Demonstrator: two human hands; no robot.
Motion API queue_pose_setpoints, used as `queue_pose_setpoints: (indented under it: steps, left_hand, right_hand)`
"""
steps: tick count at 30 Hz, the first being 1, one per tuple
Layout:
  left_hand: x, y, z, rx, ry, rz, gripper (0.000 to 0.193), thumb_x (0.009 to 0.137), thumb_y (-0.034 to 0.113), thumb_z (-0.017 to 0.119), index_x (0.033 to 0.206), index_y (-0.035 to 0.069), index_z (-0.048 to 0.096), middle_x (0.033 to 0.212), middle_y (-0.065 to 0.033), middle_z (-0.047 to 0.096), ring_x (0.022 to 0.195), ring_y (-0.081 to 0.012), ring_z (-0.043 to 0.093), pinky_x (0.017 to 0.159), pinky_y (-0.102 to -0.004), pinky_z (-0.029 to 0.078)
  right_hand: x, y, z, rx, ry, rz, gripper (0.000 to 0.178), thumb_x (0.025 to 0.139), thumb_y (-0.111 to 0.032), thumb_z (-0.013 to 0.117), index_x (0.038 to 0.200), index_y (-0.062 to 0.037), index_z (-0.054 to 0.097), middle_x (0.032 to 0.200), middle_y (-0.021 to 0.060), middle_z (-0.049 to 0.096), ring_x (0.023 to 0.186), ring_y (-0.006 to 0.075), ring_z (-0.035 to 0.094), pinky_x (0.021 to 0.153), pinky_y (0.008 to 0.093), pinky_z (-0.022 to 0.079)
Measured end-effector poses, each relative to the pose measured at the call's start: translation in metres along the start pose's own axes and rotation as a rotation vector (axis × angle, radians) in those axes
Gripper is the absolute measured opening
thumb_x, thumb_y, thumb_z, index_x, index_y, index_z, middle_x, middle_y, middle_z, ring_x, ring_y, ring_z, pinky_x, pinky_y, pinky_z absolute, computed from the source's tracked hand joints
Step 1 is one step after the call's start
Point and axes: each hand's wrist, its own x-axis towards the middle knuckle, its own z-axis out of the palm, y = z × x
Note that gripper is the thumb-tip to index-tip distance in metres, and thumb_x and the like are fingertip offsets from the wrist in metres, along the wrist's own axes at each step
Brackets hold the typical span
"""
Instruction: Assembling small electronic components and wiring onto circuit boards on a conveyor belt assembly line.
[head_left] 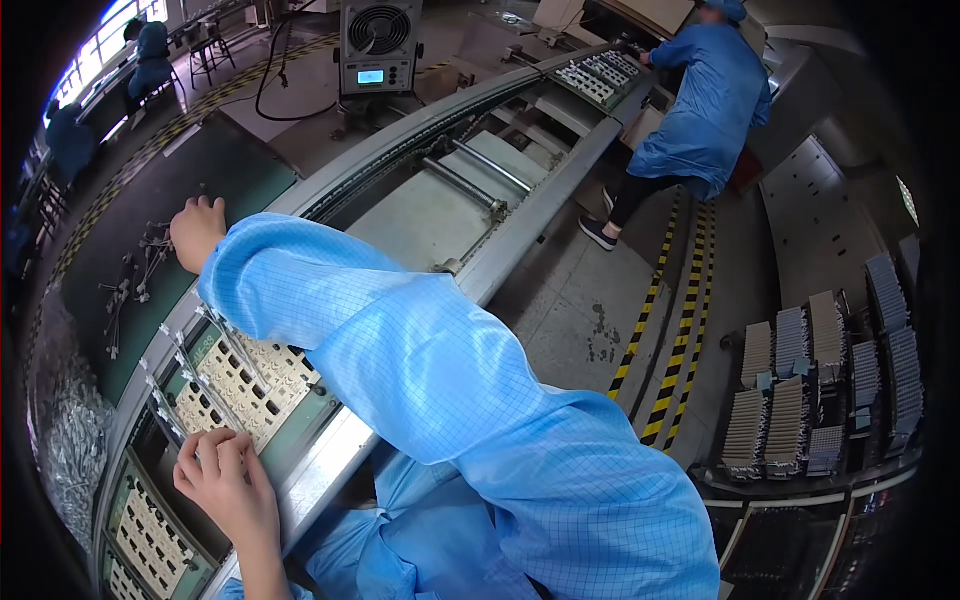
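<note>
Your sleeve [420, 350] spans foreground; right hand [198, 235] half-curled beside wires [152, 262], likely placed for reach; left hand [232, 485] half-curled at board [243, 400]; grips unclear.

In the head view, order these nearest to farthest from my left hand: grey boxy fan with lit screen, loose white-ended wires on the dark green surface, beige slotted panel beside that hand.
1. Beige slotted panel, just ahead of the left hand.
2. White-ended wires, farther ahead, to the left.
3. Grey boxy fan, farthest, ahead.
</note>
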Motion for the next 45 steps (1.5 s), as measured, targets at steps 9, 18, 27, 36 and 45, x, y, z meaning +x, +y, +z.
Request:
queue_pose_setpoints:
  steps: [9, 18, 27, 36, 45]
  left_hand:
    - [0.0, 0.003, -0.001, -0.001, 0.015, 0.03, 0.01, 0.078, 0.001, 0.067, 0.084, 0.006, 0.06, 0.097, -0.0062, 0.06, 0.11, -0.0314, 0.051, 0.096, -0.0478, 0.031]
    - [-0.001, 0.005, -0.001, 0.028, 0.014, 0.042, 0.009, 0.078, 0.003, 0.067, 0.085, 0.006, 0.061, 0.099, -0.0065, 0.06, 0.11, -0.0314, 0.051, 0.096, -0.0483, 0.032]
    - [-0.003, 0.001, -0.002, 0.03, 0.025, 0.028, 0.011, 0.078, 0.002, 0.068, 0.084, 0.007, 0.06, 0.099, -0.0052, 0.059, 0.111, -0.0296, 0.05, 0.098, -0.0451, 0.032]
    - [-0.004, 0.003, -0.001, 0.016, 0.02, 0.038, 0.011, 0.077, 0.0, 0.065, 0.086, 0.006, 0.06, 0.1, -0.0078, 0.058, 0.111, -0.0324, 0.05, 0.098, -0.0484, 0.032]
    - [-0.004, 0.003, 0.0, 0.006, 0.01, 0.029, 0.013, 0.077, 0.0, 0.065, 0.086, 0.006, 0.06, 0.1, -0.0074, 0.059, 0.111, -0.0322, 0.05, 0.098, -0.0481, 0.032]
  right_hand:
    - [-0.003, 0.016, -0.003, 0.093, 0.037, 0.027, 0.02, 0.077, -0.013, 0.065, 0.095, -0.0074, 0.069, 0.1, 0.011, 0.067, 0.104, 0.0288, 0.059, 0.09, 0.0475, 0.038]
    - [-0.008, 0.013, -0.008, -0.048, 0.085, 0.001, 0.025, 0.076, -0.015, 0.066, 0.1, -0.0069, 0.068, 0.103, 0.0111, 0.066, 0.105, 0.0272, 0.058, 0.089, 0.0452, 0.038]
    - [-0.01, 0.026, -0.084, 0.168, 0.072, -0.085, 0.024, 0.072, -0.012, 0.068, 0.093, -0.0009, 0.065, 0.087, 0.0175, 0.069, 0.086, 0.0357, 0.068, 0.079, 0.0478, 0.048]
    - [-0.035, 0.061, -0.127, 0.394, 0.372, -0.23, 0.009, 0.083, -0.01, 0.06, 0.085, -0.0014, 0.064, 0.089, 0.0172, 0.067, 0.086, 0.0361, 0.064, 0.077, 0.0446, 0.051]
    - [-0.099, 0.08, -0.14, 0.546, 0.411, -0.361, 0.012, 0.087, -0.016, 0.064, 0.089, -0.0046, 0.063, 0.079, 0.0093, 0.067, 0.074, 0.0309, 0.065, 0.066, 0.0384, 0.051]
